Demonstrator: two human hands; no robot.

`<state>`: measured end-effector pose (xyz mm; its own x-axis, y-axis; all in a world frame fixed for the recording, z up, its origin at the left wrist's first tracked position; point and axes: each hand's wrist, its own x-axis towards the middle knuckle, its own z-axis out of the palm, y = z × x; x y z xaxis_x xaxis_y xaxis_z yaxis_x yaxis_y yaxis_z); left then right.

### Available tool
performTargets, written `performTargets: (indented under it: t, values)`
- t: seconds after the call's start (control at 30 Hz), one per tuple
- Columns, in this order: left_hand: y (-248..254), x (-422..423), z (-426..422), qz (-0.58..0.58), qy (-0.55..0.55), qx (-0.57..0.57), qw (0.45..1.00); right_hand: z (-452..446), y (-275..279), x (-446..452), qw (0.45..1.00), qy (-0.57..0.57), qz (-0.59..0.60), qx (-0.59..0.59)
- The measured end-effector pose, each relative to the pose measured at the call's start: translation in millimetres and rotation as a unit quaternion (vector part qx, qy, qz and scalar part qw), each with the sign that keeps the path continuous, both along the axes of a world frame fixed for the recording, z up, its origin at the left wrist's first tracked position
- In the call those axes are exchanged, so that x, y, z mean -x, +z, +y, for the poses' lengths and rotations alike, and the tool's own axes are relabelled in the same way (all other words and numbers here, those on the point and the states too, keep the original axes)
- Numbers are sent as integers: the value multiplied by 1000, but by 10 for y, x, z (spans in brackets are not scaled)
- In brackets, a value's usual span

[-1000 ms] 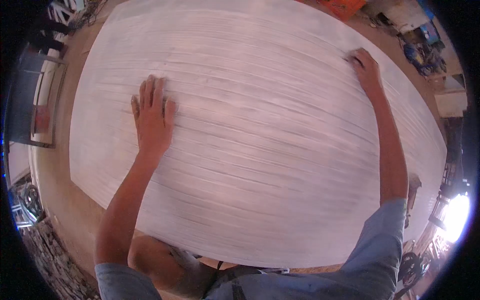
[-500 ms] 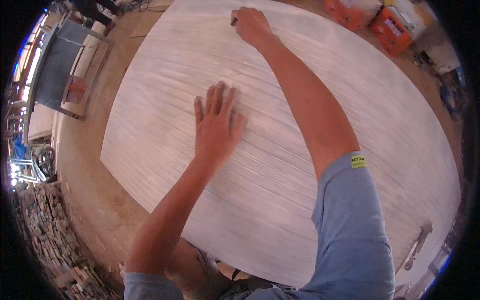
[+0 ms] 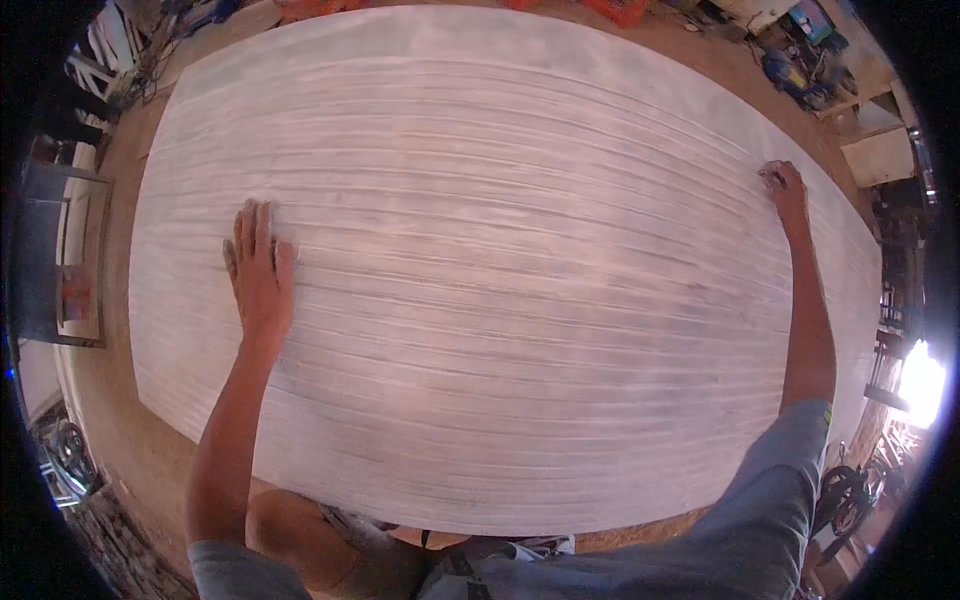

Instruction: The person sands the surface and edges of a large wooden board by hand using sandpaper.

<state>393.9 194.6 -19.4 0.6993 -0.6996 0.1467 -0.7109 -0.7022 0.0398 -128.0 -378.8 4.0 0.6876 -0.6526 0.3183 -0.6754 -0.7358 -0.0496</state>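
A large whitish panel (image 3: 480, 300) with long shallow grooves fills most of the view. My left hand (image 3: 262, 280) lies on its left part, palm down, with the fingers stretched out. Over at the panel's far right, my right hand (image 3: 788, 190) is closed, its fingers curled in against the surface. Something small and dark may be under those fingertips, but I cannot make out what it is. Pale dust shows on the fingers of both hands.
At the left stands a dark table frame (image 3: 38, 260) with a reddish thing beneath it. Orange crates (image 3: 615, 10) sit past the far edge. A blue object (image 3: 785, 75) lies at the upper right, near a pale box (image 3: 880, 155). A wheel (image 3: 848, 500) shows at the lower right.
The view has turned to the right. My right hand has swept from the far middle of the panel to its right side, still closed. My left hand stays flat, further left in view.
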Motion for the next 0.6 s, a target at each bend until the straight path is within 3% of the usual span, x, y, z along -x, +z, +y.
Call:
performTargets:
  t: [0.1, 0.17, 0.23, 0.27, 0.3, 0.33, 0.4, 0.43, 0.47, 0.5, 0.6]
  values:
    - [27, 21, 25, 18, -9, 10, 1000, 89, -174, -519, 989, 44, -71, -119]
    - [21, 38, -5, 8, -19, 7, 1000, 671, -131, -1430, 986, 141, -88, -29]
    - [29, 16, -2, 13, -18, 14, 1000, 1150, -43, -2505, 977, 151, -58, -136]
    - [38, 11, 13, 19, -23, 24, 999, 1289, -275, -3023, 966, 220, -131, -29]
    - [50, 20, 10, 25, -15, 29, 999, 1639, -104, -3561, 966, 238, -75, -70]
    - [62, 19, 14, 23, -4, 25, 999, 1860, -189, -4057, 946, 290, -140, -31]
    - [84, 7, 35, 28, -20, 27, 999, 2368, -275, -5087, 954, 274, -121, 5]
    - [83, 14, 49, 23, -9, 21, 999, 2603, -312, -5584, 956, 278, -91, -28]
    - [73, 2, 55, 31, -14, 23, 999, 2723, -438, -6134, 941, 289, -149, -99]
    - [77, -21, 45, 37, -24, 27, 999, 2961, -420, -6509, 957, 272, -97, -37]
    - [84, -40, 60, 52, -22, 39, 998, 3312, -229, -6834, 963, 268, -38, 11]
